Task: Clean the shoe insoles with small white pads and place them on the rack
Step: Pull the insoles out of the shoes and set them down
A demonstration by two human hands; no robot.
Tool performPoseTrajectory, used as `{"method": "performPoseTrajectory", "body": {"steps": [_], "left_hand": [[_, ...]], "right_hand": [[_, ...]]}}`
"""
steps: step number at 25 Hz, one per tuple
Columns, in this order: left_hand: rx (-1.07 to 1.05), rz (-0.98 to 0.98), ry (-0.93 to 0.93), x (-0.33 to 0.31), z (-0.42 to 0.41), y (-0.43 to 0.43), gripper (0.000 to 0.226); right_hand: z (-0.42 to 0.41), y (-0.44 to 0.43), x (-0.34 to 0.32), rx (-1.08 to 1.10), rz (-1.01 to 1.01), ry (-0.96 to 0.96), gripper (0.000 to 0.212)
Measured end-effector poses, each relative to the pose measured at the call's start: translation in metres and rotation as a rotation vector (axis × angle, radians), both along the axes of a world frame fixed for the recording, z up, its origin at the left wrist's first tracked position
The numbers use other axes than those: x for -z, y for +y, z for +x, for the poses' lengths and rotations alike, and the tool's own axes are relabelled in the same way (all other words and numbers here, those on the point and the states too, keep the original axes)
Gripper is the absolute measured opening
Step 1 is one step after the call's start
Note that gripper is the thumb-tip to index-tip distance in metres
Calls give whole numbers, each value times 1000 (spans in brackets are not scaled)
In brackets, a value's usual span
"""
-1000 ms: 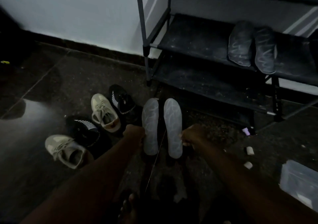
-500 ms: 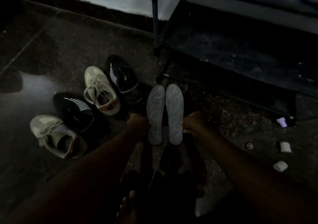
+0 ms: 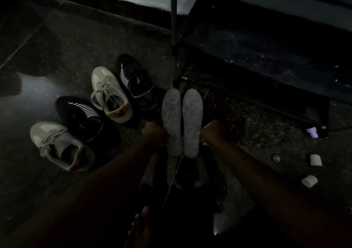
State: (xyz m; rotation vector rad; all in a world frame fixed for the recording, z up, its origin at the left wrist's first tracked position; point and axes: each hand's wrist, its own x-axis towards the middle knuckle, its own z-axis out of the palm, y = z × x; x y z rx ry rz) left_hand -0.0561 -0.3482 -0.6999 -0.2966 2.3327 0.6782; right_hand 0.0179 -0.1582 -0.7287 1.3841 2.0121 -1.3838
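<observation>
Two pale grey insoles with a faint looped pattern stand side by side, toes away from me, over the dark floor. My left hand (image 3: 154,134) grips the heel edge of the left insole (image 3: 171,120). My right hand (image 3: 213,132) grips the heel edge of the right insole (image 3: 192,122). Two small white pads (image 3: 315,160) (image 3: 309,181) lie on the floor at the right. The dark shoe rack (image 3: 266,57) fills the upper right, its lowest shelf just beyond the insoles.
Two beige sneakers (image 3: 109,95) (image 3: 61,146) and two black striped shoes (image 3: 135,80) (image 3: 82,118) sit on the floor to the left. A rack leg (image 3: 174,28) rises behind the insoles. A small purple-white item (image 3: 312,131) lies by the rack foot. My bare toes (image 3: 141,223) show below.
The view has tipped downward, so the rack's upper shelf with the dark insoles has left the frame. Both hands still hold the two insoles together, slightly lower and closer.
</observation>
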Motion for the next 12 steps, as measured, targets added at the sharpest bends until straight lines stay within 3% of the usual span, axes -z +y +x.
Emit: {"method": "performPoseTrajectory", "body": {"steps": [3, 6, 10, 12], "left_hand": [[-48, -27, 6, -12, -3, 1, 43], [-7, -87, 36, -36, -1, 3, 39], [271, -71, 179, -75, 18, 4, 38], [447, -37, 274, -96, 29, 4, 45]], "right_hand": [[4, 8, 19, -72, 96, -38, 43], [14, 7, -11, -215, 185, 3, 32], [33, 0, -79, -396, 284, 190, 25], [41, -4, -100, -543, 369, 263, 35]]}}
